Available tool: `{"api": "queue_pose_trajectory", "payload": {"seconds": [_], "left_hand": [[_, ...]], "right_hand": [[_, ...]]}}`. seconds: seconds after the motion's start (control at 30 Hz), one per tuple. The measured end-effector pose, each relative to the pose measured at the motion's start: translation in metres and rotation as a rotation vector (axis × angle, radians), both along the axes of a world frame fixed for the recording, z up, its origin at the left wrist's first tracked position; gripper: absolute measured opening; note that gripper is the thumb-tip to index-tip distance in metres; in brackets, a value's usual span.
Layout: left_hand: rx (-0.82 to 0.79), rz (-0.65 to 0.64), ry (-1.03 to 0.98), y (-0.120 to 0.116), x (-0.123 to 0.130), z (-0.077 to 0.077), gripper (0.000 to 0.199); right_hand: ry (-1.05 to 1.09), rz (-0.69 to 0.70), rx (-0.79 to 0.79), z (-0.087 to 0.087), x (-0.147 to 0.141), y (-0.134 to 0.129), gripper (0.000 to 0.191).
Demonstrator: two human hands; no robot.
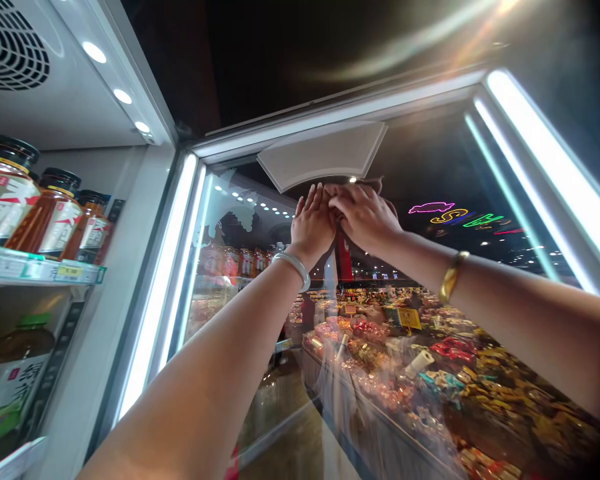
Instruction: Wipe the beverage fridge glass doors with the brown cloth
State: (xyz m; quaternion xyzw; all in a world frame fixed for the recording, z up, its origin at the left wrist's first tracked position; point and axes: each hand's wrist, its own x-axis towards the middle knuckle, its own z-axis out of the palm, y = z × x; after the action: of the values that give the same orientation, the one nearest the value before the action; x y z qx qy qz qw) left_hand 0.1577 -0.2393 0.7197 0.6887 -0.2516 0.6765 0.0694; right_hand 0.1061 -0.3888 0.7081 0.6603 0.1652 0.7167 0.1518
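Both arms reach up to the glass pane [260, 427] of a door with lit edges. My left hand [314, 220], with a pale bangle at the wrist, lies on the glass with its fingers stretched upward. Right beside it is my right hand [364, 217], its fingers bent over toward the left hand; whether it holds anything is hidden. A gold bracelet [453, 277] circles the right forearm. Just above the hands, a pale curved panel [325, 155] shows on the glass. Reflections of the hands appear behind the fingers.
At the left, an open cabinet has a shelf edge [40, 265] with amber bottles [60, 217] above and green-capped bottles [17, 373] below. A bright light strip [155, 293] runs along the door. Wrapped goods [405, 373] fill bins seen through or reflected in the glass.
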Motion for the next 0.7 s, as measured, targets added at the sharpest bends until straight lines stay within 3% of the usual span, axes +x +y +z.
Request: {"api": "queue_pose_trajectory", "payload": {"seconds": [0.07,0.13,0.23,0.33,0.43,0.5,0.57,0.63,0.7], "left_hand": [[-0.028,0.008,0.004,0.011,0.003,0.003,0.061],[-0.066,0.015,0.014,0.024,0.006,0.005,0.062],[-0.074,0.015,0.02,0.038,0.011,0.002,0.062],[-0.029,0.005,0.015,0.047,0.016,-0.003,0.063],[-0.048,-0.004,0.03,0.06,0.021,-0.004,0.062],[-0.059,0.001,0.014,0.07,0.026,-0.005,0.061],[-0.05,0.015,-0.008,0.081,0.03,-0.006,0.061],[-0.036,0.024,-0.017,0.091,0.034,-0.009,0.062],[-0.018,0.025,-0.015,0.098,0.036,-0.011,0.062]], "right_hand": [[-0.007,0.009,0.055,0.015,0.0,0.001,0.041],[-0.042,0.03,0.169,0.015,-0.002,-0.004,0.042],[-0.073,0.042,0.241,-0.012,0.0,0.003,0.039],[-0.02,0.016,0.071,-0.031,0.012,0.033,0.041],[0.008,0.027,-0.025,-0.011,0.02,0.057,0.042],[-0.013,0.05,0.024,0.01,0.019,0.057,0.042],[-0.044,0.079,0.14,0.018,0.016,0.05,0.041],[-0.059,0.096,0.245,0.006,0.015,0.046,0.041],[-0.028,0.076,0.217,-0.016,0.017,0.055,0.04]]}}
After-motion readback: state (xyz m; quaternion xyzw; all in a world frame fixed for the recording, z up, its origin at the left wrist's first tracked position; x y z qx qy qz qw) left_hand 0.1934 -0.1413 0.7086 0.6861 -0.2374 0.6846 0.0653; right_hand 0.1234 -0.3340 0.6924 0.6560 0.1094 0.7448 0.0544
